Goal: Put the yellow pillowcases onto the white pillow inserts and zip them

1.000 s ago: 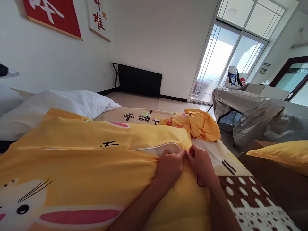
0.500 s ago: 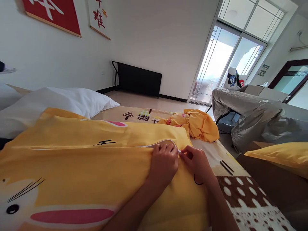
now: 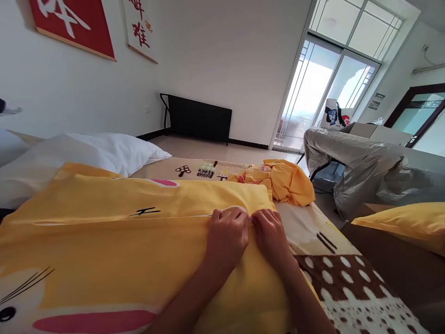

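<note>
A yellow fabric cover (image 3: 132, 250) with a rabbit print lies spread before me on the bed. A zipped opening (image 3: 205, 215) with a pale edge runs across it. My left hand (image 3: 229, 229) is closed on the edge of this opening, its fingertips hidden under the knuckles. Right beside it, almost touching, my right hand (image 3: 268, 227) pinches the same edge near the cover's right end. Any zipper pull between the fingers is hidden.
Crumpled orange-yellow fabric (image 3: 292, 183) lies past my hands on the patterned bedsheet (image 3: 302, 227). A white pillow (image 3: 93, 150) is at the left. At the right are a yellow pillow (image 3: 406, 222) and plastic-wrapped furniture (image 3: 361, 153). A black panel (image 3: 198, 118) leans by the wall.
Both hands have shifted slightly left along the opening. My right hand has come closer to the left, and the raised loop of pale edge between them is smaller.
</note>
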Demonstrator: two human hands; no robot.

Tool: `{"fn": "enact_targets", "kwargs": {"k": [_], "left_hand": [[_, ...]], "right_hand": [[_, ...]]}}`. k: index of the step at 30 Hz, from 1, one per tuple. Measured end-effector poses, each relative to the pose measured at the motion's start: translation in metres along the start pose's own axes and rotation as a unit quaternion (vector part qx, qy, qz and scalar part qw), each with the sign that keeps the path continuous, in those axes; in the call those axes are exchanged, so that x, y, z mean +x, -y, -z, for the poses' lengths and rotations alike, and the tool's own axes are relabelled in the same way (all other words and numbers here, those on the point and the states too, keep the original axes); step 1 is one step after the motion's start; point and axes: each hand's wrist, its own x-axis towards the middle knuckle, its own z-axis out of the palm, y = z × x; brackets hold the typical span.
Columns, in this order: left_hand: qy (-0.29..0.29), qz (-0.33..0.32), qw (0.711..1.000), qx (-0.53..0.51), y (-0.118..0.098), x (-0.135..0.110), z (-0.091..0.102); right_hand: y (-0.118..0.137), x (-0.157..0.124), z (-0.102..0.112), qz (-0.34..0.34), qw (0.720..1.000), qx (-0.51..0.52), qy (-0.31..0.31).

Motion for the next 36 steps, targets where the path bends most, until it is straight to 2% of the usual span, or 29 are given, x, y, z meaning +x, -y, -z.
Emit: {"fn": "enact_targets", "kwargs": {"k": [3,8,13,19,24,27,31,36], "left_hand": [[0.002,0.053,0.999,-0.007,0.01,0.004,0.012],[0.064,0.116,0.99,-0.051,0.025,0.009,0.032],[0.069,0.125,0.989,-0.025,0.03,0.01,0.039],[0.084,0.145,0.986,0.008,0.032,0.008,0.045],[0.143,0.154,0.978,0.013,0.038,0.01,0.046],[0.166,0.112,0.979,0.027,0.049,0.012,0.046],[0.14,0.05,0.989,0.022,0.072,0.003,0.05],[0.078,0.07,0.994,0.011,0.095,-0.022,0.059]], "right_hand": [[-0.004,0.001,0.0,-0.022,1.0,-0.01,-0.007],[-0.004,0.001,0.003,-0.042,0.999,0.002,-0.004],[-0.003,0.002,0.004,-0.048,0.999,0.026,-0.004],[-0.008,0.0,-0.002,-0.071,0.992,0.106,0.002],[-0.012,0.0,-0.006,-0.086,0.985,0.145,0.03],[-0.011,0.003,-0.005,-0.059,0.989,0.124,0.052],[-0.005,0.001,-0.001,-0.04,0.996,0.054,0.066],[0.023,-0.002,0.002,-0.011,0.999,-0.007,0.042]]}}
